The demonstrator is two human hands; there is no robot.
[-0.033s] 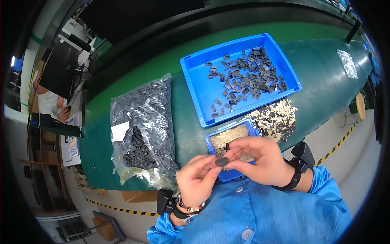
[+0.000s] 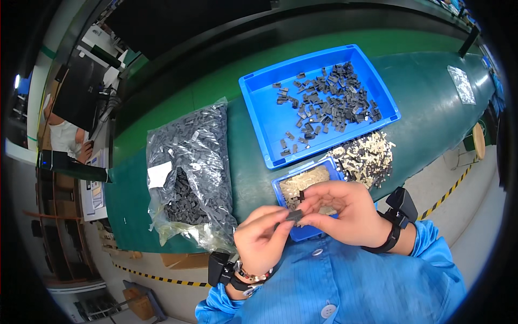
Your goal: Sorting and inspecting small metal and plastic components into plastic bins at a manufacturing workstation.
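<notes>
Between my two hands is a small dark grey plastic part point(image 2: 294, 215), pinched at the fingertips. My left hand point(image 2: 262, 237) grips its left end with thumb and fingers. On its other side, the thumb and fingers of my right hand point(image 2: 345, 210) close on it. A small black piece point(image 2: 301, 195) shows at my right fingertips; how it is held I cannot tell. Directly beneath the hands stands a small blue bin point(image 2: 278, 189) of cream-coloured bits point(image 2: 305, 181), partly hidden by my fingers.
Beyond it, a large blue tray point(image 2: 259, 127) carries many dark grey parts point(image 2: 334, 97). A loose pile of cream and black bits point(image 2: 367, 159) lies beside the bin. On the left rests an open clear bag point(image 2: 189, 156) full of dark parts. Another person's hand point(image 2: 85, 151) shows far left.
The dark grey part has turned slightly between my fingertips, and my left fingers have shifted a little. Everything else looks the same.
</notes>
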